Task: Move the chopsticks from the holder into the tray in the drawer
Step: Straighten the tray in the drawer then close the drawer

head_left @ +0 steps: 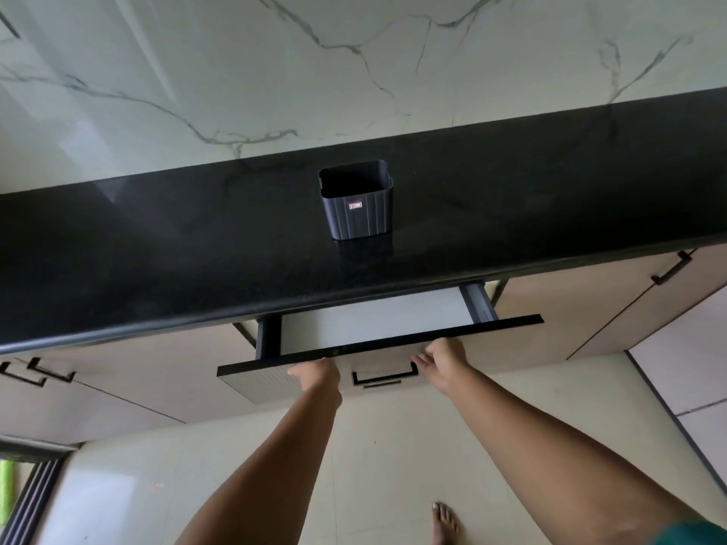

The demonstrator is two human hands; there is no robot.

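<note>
Both hands rest on the top edge of the drawer front (377, 340), which stands partly out from under the black worktop (157, 245). The left hand (314, 373) hooks over the edge left of the black pull handle (384, 376), and the right hand (440, 359) grips it to the right of the handle; each seems curled onto the panel and carries nothing else, though the fingertips go out of sight behind the edge. The holder (356, 202), a dark ribbed cup, stands upright near the middle of the worktop, well behind the drawer, and from this angle its mouth looks empty: no chopsticks show in it or anywhere else. Whether the drawer is being opened or shut cannot be read from one moment; judging by the bare holder, closing looks more likely. Either way the move wants an even push or pull from both sides so the front stays square on its runners (478, 300), with fingers kept off the gap under the worktop lip. The tray is hard to make out: only a pale flat floor shows inside, and the drawer's rear part is hidden under the overhang.
</note>
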